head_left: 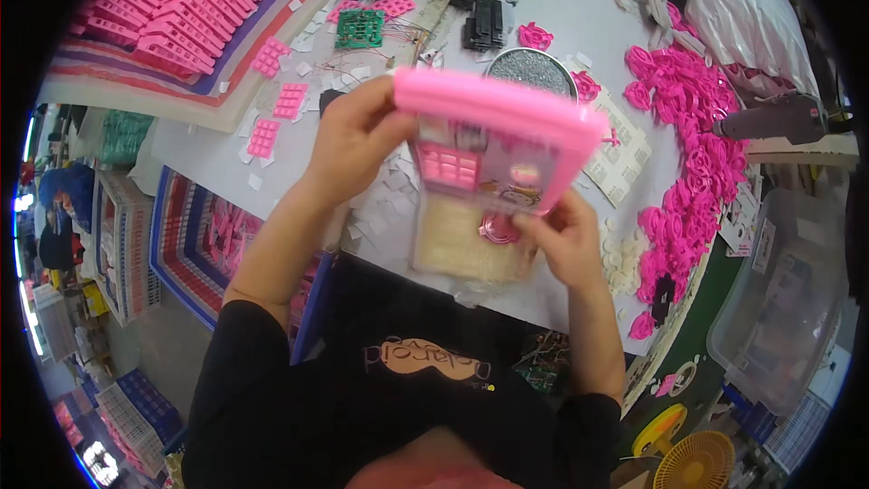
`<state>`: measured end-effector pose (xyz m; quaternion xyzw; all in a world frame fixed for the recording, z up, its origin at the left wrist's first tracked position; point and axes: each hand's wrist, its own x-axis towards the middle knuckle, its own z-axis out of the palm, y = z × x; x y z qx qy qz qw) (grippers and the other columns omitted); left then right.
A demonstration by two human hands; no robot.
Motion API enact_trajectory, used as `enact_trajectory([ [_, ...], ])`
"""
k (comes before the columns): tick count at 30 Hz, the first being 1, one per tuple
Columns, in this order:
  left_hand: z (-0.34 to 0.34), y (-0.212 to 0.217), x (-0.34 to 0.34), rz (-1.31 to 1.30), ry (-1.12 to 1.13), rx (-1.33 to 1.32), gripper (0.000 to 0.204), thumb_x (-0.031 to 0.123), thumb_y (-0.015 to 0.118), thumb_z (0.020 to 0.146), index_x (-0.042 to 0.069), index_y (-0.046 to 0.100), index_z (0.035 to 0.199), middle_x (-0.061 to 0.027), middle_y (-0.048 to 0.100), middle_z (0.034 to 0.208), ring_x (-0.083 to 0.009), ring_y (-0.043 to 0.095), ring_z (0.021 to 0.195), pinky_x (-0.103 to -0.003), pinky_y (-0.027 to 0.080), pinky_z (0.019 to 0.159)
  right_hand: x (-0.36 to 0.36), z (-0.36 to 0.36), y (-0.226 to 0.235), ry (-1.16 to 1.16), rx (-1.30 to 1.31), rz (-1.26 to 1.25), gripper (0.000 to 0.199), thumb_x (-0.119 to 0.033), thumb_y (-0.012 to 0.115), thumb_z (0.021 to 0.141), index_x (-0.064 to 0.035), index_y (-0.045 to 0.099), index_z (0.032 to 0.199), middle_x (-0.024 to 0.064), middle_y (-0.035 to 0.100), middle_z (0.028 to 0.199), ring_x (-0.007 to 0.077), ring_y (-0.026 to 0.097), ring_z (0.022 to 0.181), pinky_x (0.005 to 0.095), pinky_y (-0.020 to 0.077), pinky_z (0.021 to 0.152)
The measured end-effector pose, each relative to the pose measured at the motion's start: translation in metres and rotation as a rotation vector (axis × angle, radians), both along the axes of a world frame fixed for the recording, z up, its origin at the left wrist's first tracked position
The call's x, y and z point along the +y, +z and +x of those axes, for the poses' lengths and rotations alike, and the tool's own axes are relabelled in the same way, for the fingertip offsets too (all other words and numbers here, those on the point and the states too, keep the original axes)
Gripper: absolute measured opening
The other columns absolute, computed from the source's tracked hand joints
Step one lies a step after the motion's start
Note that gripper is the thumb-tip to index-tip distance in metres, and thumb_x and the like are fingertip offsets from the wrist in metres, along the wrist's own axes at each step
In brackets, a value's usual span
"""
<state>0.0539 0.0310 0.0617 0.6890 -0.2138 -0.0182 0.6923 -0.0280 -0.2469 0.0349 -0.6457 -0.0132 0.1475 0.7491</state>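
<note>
Both hands hold up a blurred pink plastic toy housing (498,95), tilted over the table. My left hand (358,140) is closed on its left upper edge, thumb on the near side. At the lower right, my right hand (570,240) pinches the housing's rim. A pink button pad (450,166) shows in the housing's face. Below it lies a cream-coloured block or pad (457,240), partly hidden. A pink ornate piece (498,228) shows beside my right fingertips; whether it is attached to the housing, I cannot tell.
Behind the housing stands a round tin of small metal pieces (532,68). Pink parts (692,127) heap along the right, near a grey power tool (769,122). A wired green circuit board (360,29) lies far left of centre, below stacked pink panels (181,14). Black parts (484,23) lie at the back.
</note>
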Motion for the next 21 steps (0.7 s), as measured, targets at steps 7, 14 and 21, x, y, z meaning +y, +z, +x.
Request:
enact_trajectory([
  [7, -0.033, -0.033, 0.021, 0.518, -0.411, -0.701, 0.034, 0.017, 0.079, 0.077, 0.009, 0.069, 0.109, -0.0138, 0.066, 0.125, -0.0383, 0.065, 0.113, -0.046, 0.053, 0.091, -0.043, 0.030, -0.021, 0.302, -0.939, -1.012, 0.046, -0.001, 0.067, 0.078, -0.0085, 0.068, 0.123, 0.0125, 0.058, 0.143, 0.0381, 0.057, 0.125, 0.0381, 0.0520, 0.097],
  [14, -0.055, -0.046, 0.014, 0.729, -0.501, -0.485, 0.051, 0.019, 0.077, 0.069, 0.013, 0.066, 0.118, -0.0146, 0.058, 0.138, -0.0372, 0.053, 0.130, -0.057, 0.034, 0.112, -0.033, 0.011, -0.022, 0.258, -0.814, -1.206, 0.062, -0.029, 0.071, 0.081, -0.0105, 0.059, 0.139, 0.0130, 0.045, 0.155, 0.0452, 0.037, 0.142, 0.0525, 0.0352, 0.115],
  [21, -0.062, -0.035, -0.023, 0.809, -0.417, -0.502, 0.054, 0.033, 0.080, 0.075, 0.007, 0.065, 0.120, -0.0126, 0.060, 0.135, -0.0317, 0.053, 0.129, -0.056, 0.033, 0.113, -0.022, 0.005, -0.040, 0.197, -0.825, -1.211, 0.062, -0.033, 0.073, 0.080, -0.0061, 0.060, 0.134, 0.0160, 0.047, 0.151, 0.0444, 0.039, 0.138, 0.0590, 0.0375, 0.107],
])
